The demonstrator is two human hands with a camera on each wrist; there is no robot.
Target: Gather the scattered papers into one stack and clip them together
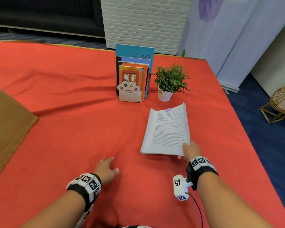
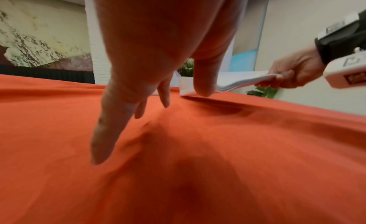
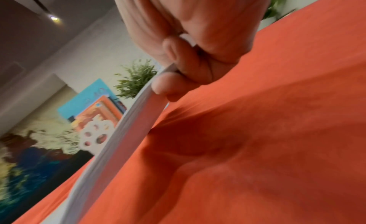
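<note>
A stack of printed white papers (image 1: pixel 167 130) lies on the red tablecloth (image 1: pixel 72 129), with a small purple clip (image 1: pixel 168 110) on its far edge. My right hand (image 1: pixel 190 151) pinches the stack's near right corner, thumb on top and fingers beneath, and that corner is lifted off the cloth. In the right wrist view the paper stack (image 3: pixel 126 133) runs edge-on from my fingers (image 3: pixel 168 85). My left hand (image 1: pixel 105 168) hovers just over the cloth to the left, fingers straight and spread, holding nothing. The left wrist view shows those fingers (image 2: pixel 106 133) above the cloth and the paper stack (image 2: pixel 241 83) bending upward.
Upright books in a white paw-shaped bookend (image 1: pixel 130 92) stand beyond the papers. A small potted plant (image 1: pixel 170 81) sits just right of them. A brown cardboard sheet (image 1: pixel 5 129) covers the table's left edge. A wicker stand (image 1: pixel 281 102) is on the floor at right.
</note>
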